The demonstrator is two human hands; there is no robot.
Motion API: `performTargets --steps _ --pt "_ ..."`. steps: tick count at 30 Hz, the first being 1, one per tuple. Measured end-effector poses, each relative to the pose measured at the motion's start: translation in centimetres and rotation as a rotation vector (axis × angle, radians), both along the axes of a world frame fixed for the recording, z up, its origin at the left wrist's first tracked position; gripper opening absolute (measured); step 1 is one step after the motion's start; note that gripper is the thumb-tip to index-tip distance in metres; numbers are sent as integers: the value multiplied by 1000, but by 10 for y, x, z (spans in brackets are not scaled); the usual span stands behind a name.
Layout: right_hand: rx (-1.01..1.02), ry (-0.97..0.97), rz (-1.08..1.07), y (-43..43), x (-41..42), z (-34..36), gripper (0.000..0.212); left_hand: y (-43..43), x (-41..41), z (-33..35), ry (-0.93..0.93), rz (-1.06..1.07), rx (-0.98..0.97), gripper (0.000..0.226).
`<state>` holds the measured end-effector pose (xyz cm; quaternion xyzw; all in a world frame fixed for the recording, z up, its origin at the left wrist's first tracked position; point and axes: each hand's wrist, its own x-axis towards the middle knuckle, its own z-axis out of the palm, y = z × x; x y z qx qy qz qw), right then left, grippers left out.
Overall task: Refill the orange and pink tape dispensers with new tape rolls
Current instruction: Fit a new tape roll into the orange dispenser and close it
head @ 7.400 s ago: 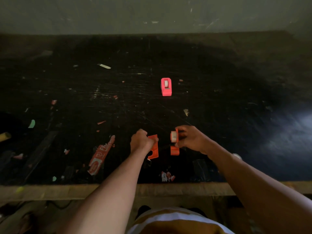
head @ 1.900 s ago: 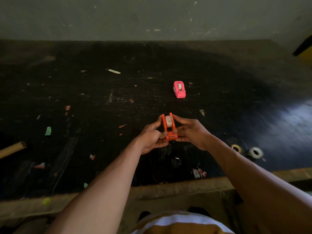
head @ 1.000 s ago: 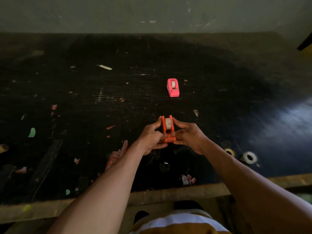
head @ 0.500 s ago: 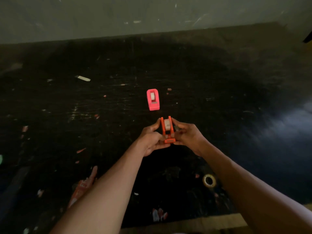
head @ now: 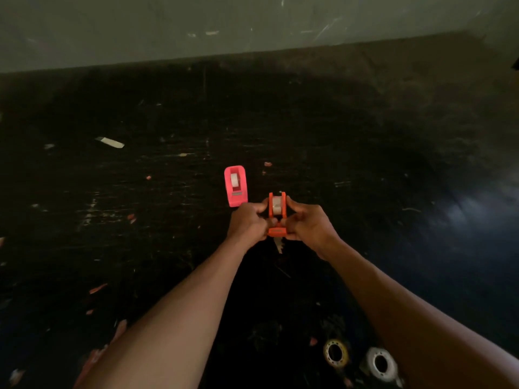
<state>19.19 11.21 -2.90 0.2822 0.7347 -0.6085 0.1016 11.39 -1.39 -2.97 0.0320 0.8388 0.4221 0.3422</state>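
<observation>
While both hands met at centre frame, the orange tape dispenser (head: pixel 277 216) sat pinched between them, over the dark bench (head: pixel 365 164); contact with the surface couldn't be confirmed. Left hand (head: pixel 247 224) had its grip clamped on the dispenser's left side, fingers curled in at the near end. Right hand (head: pixel 307 224) had its grip clamped on the right side, thumb up along the wall. A pale tape roll (head: pixel 277 205) was seated in the orange body, between the two side walls. A short strip of tape (head: pixel 279 245) hung off the near end, below the cutter. Pink tape dispenser (head: pixel 236 185) stood on the bench just beyond and left of the left hand, not touched, with its own pale roll (head: pixel 234 179) loaded. Two loose rolls lay near the bottom edge by the right forearm: a yellowish roll (head: pixel 335 352) and a white roll (head: pixel 381 363), side by side. Paper scraps were scattered over the bench, including a white sliver (head: pixel 110 142) far left. Grey wall (head: pixel 196 23) ran behind the bench.
</observation>
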Motion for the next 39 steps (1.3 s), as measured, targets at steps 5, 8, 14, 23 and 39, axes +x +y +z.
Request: performTargets --steps 5,8,14,23,39 --pt "203 -3 36 21 -42 -4 33 27 -31 -11 91 -15 -26 29" --pt "288 -14 66 33 -64 -11 36 42 -50 -16 119 -34 -64 28" --pt "365 -8 126 49 -101 -25 31 61 -82 -21 197 -39 -127 31" --pt "311 21 109 59 -117 -47 38 71 -106 -25 196 -128 -211 76" --pt "653 129 209 59 -115 -33 63 74 -104 -27 229 -120 -229 55"
